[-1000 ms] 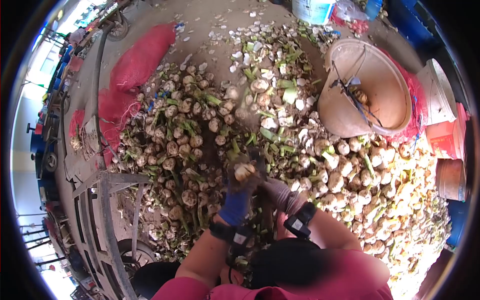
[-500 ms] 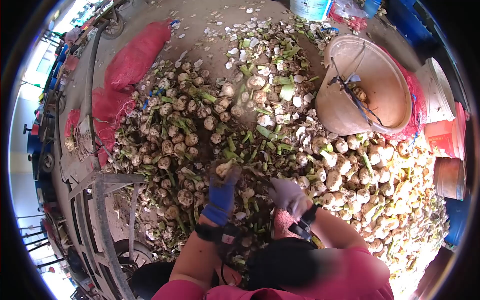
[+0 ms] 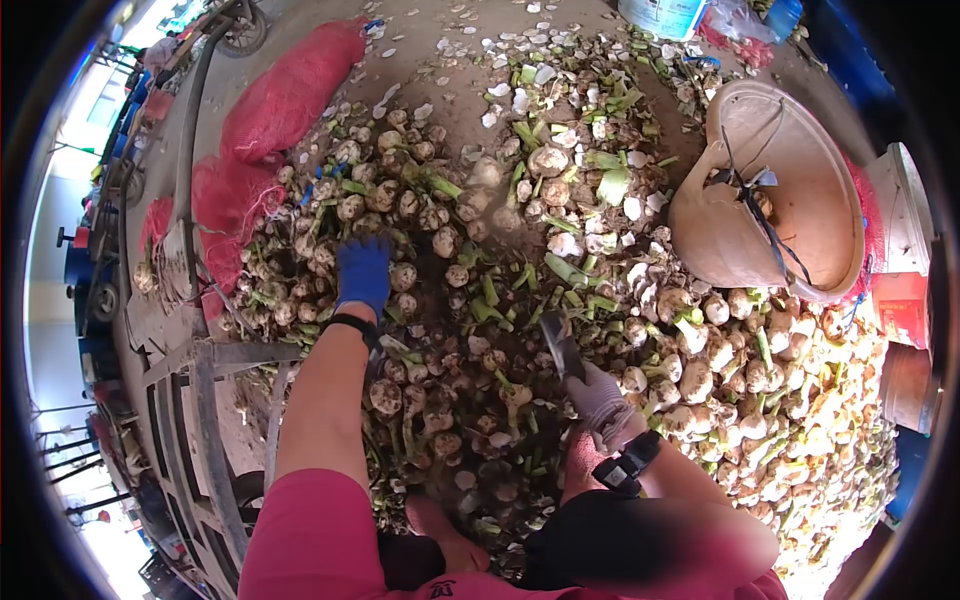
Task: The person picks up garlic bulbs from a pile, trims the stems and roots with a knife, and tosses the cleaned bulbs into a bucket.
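Well, my left hand (image 3: 362, 275), in its blue glove, is open with fingers spread over the bulbous vegetables (image 3: 403, 277), which lie heaped on the floor, many with green stalks; I can't tell whether my fingertips touch one. I'd close around one bulb's rounded sides, clear of its neighbours' tangled stalks. My right hand (image 3: 602, 400), gloved, grips a broad-bladed knife (image 3: 562, 345) well apart from my left; I'd best keep that grip firm and the blade away from my reaching arm.
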### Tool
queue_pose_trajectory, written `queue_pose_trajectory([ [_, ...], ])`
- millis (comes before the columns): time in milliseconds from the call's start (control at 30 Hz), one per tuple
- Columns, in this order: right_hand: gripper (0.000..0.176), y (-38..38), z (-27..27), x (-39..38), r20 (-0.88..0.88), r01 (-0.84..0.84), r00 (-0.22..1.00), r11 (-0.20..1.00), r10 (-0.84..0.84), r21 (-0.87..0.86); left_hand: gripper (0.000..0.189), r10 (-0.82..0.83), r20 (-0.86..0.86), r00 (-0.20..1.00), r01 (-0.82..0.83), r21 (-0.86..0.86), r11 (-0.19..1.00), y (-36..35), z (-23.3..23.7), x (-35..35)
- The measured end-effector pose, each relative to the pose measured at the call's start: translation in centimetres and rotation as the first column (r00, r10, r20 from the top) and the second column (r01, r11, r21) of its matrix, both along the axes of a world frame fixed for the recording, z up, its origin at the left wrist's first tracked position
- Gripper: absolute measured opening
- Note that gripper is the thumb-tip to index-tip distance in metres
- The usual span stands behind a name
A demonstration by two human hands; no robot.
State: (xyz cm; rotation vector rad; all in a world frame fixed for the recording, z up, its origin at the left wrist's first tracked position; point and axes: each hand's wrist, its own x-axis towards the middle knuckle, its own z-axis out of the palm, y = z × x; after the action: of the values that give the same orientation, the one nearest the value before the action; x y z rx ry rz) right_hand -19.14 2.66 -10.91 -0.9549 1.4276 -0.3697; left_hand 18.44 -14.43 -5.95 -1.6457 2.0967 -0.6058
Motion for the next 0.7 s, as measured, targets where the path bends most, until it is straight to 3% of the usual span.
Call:
queue_pose_trajectory([
  [67, 0.038, -0.4, -1.3, -0.3, -0.005, 0.035, 0.999, 0.998, -0.035, -0.048, 0.042, 0.085, 0.199, 0.976, -0.116, 0.149, 0.982, 0.7, 1.4, -1.3],
  [133, 0.038, -1.9, 0.8, -0.3, 0.01, 0.078, 0.997, 0.997, -0.078, -0.017, 0.035, 0.341, -0.078, 0.937, -0.29, 0.373, 0.881, 2.8, 1.0, -0.9],
  [167, 0.041, -3.0, 3.6, 0.4, 0.028, 0.121, 0.992, 0.992, -0.12, -0.037, 0.031, 0.551, -0.49, 0.675, -0.327, 0.471, 0.819, 5.1, 2.9, -2.6],
  [233, 0.044, -4.8, 4.8, 1.8, 0.167, 0.19, 0.964, 0.974, -0.209, 0.122, 0.027, 0.18, -0.867, 0.465, 0.03, 0.219, 0.975, 10.5, 3.7, -7.3],
  [267, 0.046, -5.2, 5.1, 2.5, 0.221, 0.216, 0.939, 0.953, -0.262, 0.212, 0.025, -0.008, -0.945, 0.326, 0.205, 0.063, 0.977, 13.2, 4.0, -9.7],
  [300, 0.043, -5.7, 5.2, 3.6, 0.286, 0.222, 0.901, 0.914, -0.325, 0.339, 0.027, 0.328, -0.935, 0.135, 0.154, 0.347, 0.925, 16.1, 2.5, -12.3],
  [333, 0.04, -5.5, 4.7, 4.2, 0.267, 0.172, 0.942, 0.975, -0.205, 0.141, 0.028, 0.545, -0.823, -0.158, 0.169, 0.521, 0.836, 17.1, 1.6, -14.3],
  [367, 0.038, -5.4, 3.9, 4.8, 0.222, 0.099, 0.971, 0.993, -0.083, -0.061, 0.031, 0.656, -0.608, -0.447, 0.181, 0.657, 0.732, 18.2, 0.7, -16.4],
  [400, 0.035, -5.0, 4.1, 5.3, 0.155, 0.017, 0.988, 0.969, 0.023, -0.248, 0.032, 0.592, -0.322, -0.739, 0.234, 0.701, 0.674, 18.1, 0.5, -18.1],
  [433, 0.029, -4.5, 4.4, 5.0, 0.119, -0.026, 0.989, 0.898, 0.086, -0.439, 0.033, 0.546, -0.29, -0.786, 0.232, 0.68, 0.695, 18.0, 0.1, -18.4],
  [467, 0.027, -4.1, 5.0, 3.9, -0.046, -0.153, 0.988, 0.875, 0.149, -0.459, 0.034, 0.499, -0.255, -0.828, 0.23, 0.658, 0.717, 17.9, -0.3, -18.6],
  [533, 0.023, -7.6, 14.2, 2.2, -0.372, -0.408, 0.894, 0.798, 0.25, -0.443, 0.035, 0.436, -0.743, -0.508, 0.143, 0.426, 0.893, 16.9, -3.0, -16.5],
  [567, 0.016, -9.6, 13.5, 1.6, -0.522, -0.461, 0.807, 0.847, 0.276, -0.265, 0.037, 0.403, -0.54, -0.739, 0.179, 0.419, 0.89, 16.3, -2.6, -16.2],
  [600, 0.015, -10.3, 9.2, 0.9, -0.67, -0.534, 0.721, 0.758, 0.178, -0.373, 0.038, 0.33, -0.286, -0.9, 0.202, 0.396, 0.896, 15.6, -2.1, -15.9],
  [667, 0.015, -8.7, 14.6, 2.0, -0.563, -0.509, 0.811, 0.671, 0.162, -0.54, 0.034, 0.307, -0.544, -0.781, 0.012, 0.477, 0.879, 14.9, 0.7, -16.5],
  [700, 0.014, -8.0, 16.8, 3.4, -0.63, -0.655, 0.707, 0.634, 0.321, -0.411, 0.033, 0.326, -0.596, -0.734, 0.02, 0.46, 0.888, 14.8, 0.4, -16.6],
])
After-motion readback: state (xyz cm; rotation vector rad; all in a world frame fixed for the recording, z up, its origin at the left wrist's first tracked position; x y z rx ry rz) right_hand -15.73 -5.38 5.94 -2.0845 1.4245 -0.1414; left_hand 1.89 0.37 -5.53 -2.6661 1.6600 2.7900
